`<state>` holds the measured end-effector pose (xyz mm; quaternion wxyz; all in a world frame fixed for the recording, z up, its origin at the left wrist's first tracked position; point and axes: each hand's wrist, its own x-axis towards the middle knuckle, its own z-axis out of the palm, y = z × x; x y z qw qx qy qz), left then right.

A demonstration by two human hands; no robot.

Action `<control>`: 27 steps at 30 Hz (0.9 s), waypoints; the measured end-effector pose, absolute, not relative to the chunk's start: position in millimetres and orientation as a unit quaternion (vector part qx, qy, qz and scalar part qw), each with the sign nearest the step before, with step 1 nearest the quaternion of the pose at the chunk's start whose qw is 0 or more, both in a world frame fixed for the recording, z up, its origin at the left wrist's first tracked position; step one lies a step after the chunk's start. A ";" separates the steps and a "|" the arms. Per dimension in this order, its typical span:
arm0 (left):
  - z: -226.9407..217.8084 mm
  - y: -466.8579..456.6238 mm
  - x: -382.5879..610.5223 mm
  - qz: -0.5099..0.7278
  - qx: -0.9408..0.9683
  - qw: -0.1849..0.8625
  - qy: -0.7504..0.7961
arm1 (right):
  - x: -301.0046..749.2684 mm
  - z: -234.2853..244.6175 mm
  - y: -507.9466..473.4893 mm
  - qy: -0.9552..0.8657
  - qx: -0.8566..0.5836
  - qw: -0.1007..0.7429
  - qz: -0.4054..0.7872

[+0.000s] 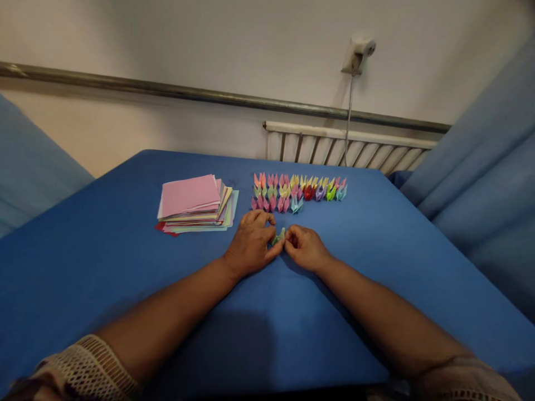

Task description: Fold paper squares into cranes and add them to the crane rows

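My left hand [252,243] and my right hand [305,247] meet at the middle of the blue table [104,262], both pinched on a small green folded paper piece [278,236] held between their fingertips. Just beyond the hands stand rows of several small folded paper figures [297,189] in pink, yellow, red, purple, green and blue. A stack of coloured paper sheets [194,203] with a pink sheet on top lies to the left of them.
A white radiator [346,147] stands against the wall behind the table, with a cable hanging from a wall socket [358,54]. A metal rail [167,89] runs along the wall. Blue fabric [489,167] hangs at the right and left.
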<state>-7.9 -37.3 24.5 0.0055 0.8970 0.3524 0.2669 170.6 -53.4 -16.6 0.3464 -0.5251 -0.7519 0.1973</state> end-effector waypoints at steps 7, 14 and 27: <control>23.6 -39.5 -7.8 0.262 0.901 0.016 0.344 | 172.0 -17.0 -51.8 -0.758 -0.506 0.357 0.206; 30.0 -43.6 -7.7 0.269 0.900 0.037 0.341 | 174.1 -21.1 -49.4 -0.758 -0.493 0.362 0.225; 28.6 -42.4 -8.6 0.276 0.899 0.030 0.339 | 175.4 -21.0 -49.0 -0.760 -0.481 0.369 0.235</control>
